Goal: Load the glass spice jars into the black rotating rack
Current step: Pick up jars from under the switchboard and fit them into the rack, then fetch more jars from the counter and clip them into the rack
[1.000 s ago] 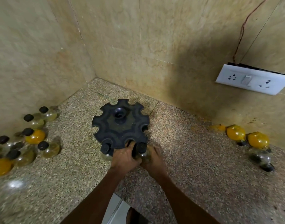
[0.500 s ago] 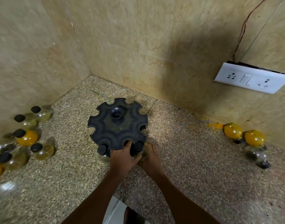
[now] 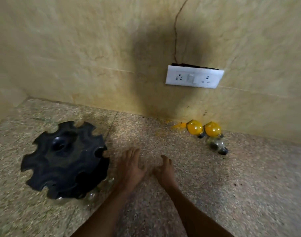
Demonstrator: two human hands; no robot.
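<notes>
- A black rotating rack [image 3: 64, 161] sits on the speckled granite counter [image 3: 231, 185], its notched top blurred; clear glass jars [image 3: 101, 187] show under its near-right edge, seated in the slots there.
- The left hand [image 3: 129, 166] hovers just right of the rack, fingers spread and empty, touching neither rack nor jar.
- The right hand [image 3: 165, 170] hangs beside the left, farther from the rack, fingers loosely curled and holding nothing.
- Two yellow-filled spice jars [image 3: 195, 127] lie on their sides well right of the rack, against the beige tiled wall [image 3: 78, 57]; a clear jar with a black cap [image 3: 217, 145] lies just in front of them.
- A white socket-and-switch plate [image 3: 194, 76] is fixed to the wall above those jars, far right of the rack.
</notes>
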